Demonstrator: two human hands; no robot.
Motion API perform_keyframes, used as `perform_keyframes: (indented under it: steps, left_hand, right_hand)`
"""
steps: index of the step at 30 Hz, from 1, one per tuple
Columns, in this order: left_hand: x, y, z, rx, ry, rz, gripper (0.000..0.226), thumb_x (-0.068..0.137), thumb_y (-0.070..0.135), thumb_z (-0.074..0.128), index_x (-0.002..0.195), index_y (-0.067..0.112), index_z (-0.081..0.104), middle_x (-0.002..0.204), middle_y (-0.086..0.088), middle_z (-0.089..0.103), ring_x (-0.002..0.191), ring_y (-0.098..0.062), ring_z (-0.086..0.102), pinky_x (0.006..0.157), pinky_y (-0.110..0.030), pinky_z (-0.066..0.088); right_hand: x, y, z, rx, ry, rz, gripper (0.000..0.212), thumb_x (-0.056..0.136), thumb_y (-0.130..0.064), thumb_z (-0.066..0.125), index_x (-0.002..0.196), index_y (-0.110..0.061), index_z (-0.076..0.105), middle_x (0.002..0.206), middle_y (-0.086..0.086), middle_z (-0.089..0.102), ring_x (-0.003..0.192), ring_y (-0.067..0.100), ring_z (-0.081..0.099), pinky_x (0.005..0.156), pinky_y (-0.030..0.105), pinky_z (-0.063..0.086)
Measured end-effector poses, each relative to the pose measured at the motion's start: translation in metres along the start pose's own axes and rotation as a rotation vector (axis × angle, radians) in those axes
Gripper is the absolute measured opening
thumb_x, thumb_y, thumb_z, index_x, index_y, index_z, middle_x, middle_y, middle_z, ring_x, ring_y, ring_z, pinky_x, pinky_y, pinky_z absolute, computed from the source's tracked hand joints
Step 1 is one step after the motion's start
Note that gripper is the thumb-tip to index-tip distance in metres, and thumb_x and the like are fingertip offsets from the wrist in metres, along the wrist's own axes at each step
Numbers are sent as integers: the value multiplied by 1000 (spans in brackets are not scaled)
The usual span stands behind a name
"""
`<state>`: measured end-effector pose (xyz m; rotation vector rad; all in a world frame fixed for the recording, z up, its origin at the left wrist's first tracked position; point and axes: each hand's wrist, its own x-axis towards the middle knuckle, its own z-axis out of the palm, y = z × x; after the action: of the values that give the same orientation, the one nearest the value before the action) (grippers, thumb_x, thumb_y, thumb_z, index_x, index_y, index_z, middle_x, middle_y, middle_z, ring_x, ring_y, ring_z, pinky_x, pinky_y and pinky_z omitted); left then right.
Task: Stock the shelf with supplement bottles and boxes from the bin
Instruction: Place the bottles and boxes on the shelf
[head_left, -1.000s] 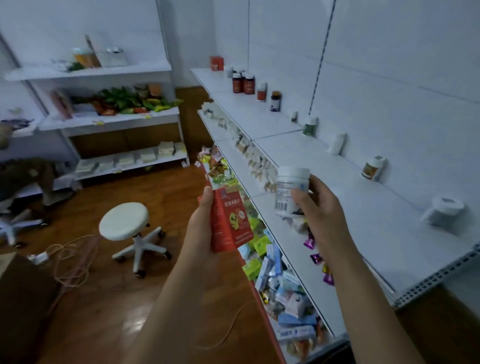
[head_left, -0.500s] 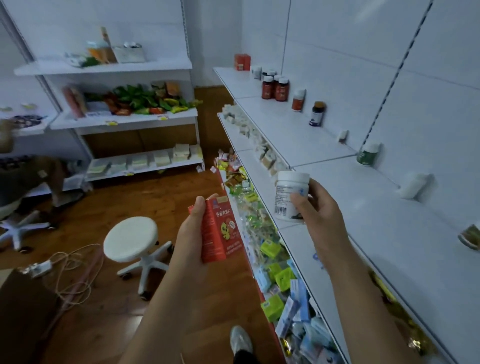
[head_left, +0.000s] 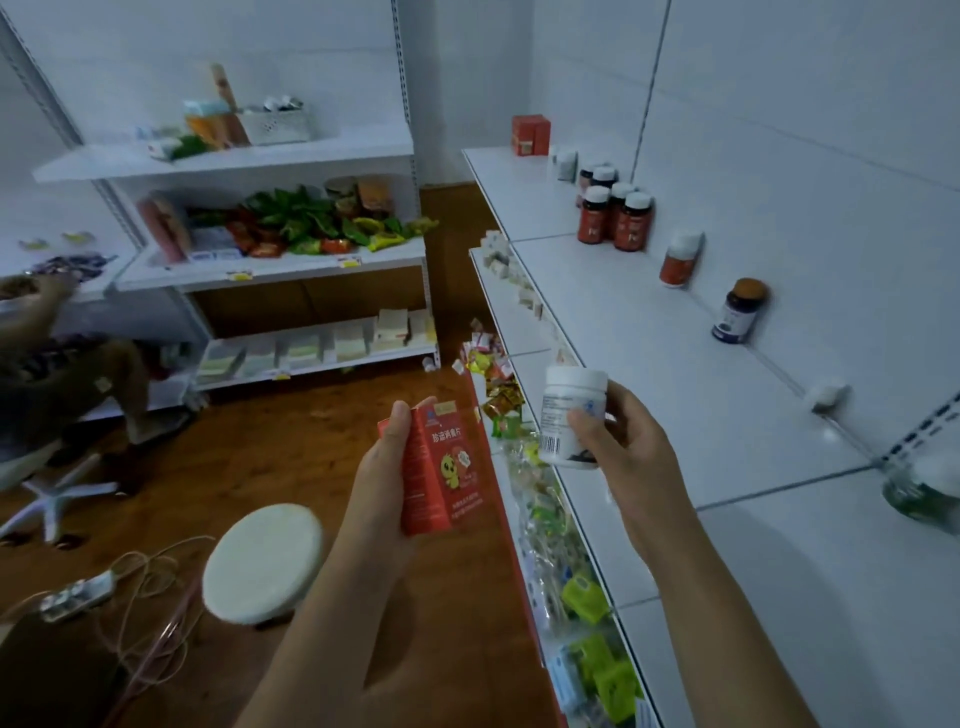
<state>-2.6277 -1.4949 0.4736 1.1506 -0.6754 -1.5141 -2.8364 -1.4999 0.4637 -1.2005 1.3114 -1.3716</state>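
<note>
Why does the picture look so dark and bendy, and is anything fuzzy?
Head view: the light is dim and bluish, the wide lens curves the white metal shelf, and the green-labelled jar at the right edge is smeared; the red cardboard box and white plastic bottle look sharp.

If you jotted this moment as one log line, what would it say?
left hand: holds red cardboard box | right hand: holds white plastic bottle over white metal shelf | neither placed yet

box (head_left: 449, 467): printed red cardboard, slight sheen | bottle (head_left: 569, 415): white smooth plastic, paper label | shelf (head_left: 675, 364): white painted metal, matt | floor (head_left: 291, 441): glossy brown wood
</note>
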Motion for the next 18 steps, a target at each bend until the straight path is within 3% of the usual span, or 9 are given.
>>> perform_keyframes:
  steps: [3,6,8,14,18]
  left_hand:
    - [50,13,-2,9,13,-12,51,74,63,53,111,29,60,89,-1,77,83,-23,75,65,-39,60]
    - [108,24,-7,19,12,-15,52,74,63,53,111,28,61,90,-2,77,83,-24,75,69,-40,59]
    - [150,33,-10,22,10,-21,50,74,64,52,108,28,62,87,-2,77,81,-23,75,70,-40,58]
    - [289,83,-21,6,-45,-21,47,77,61,53,107,26,62,91,-4,77,81,-23,75,66,-37,58]
    - [377,132,-20,15,-97,-7,43,81,60,53,110,29,62,95,-3,77,87,-23,75,66,-36,59]
  right_hand:
    - [48,5,16,-53,-6,-20,56,65,-60,68,116,-40,56,111,-8,68,98,10,69,77,33,61]
    - [99,13,36,-137,25,-40,57,69,-57,66,122,-41,53,114,-11,65,99,8,67,74,26,61]
    - [137,21,52,-199,60,-60,67,72,-56,67,133,-33,51,122,-7,62,105,12,64,78,31,61]
    - [272,34,111,-306,87,-129,66,81,-46,73,140,-31,47,129,-6,58,111,12,60,82,37,61]
    - [356,19,146,-383,111,-194,65,82,-34,75,140,-26,47,129,-6,56,111,10,59,80,24,59]
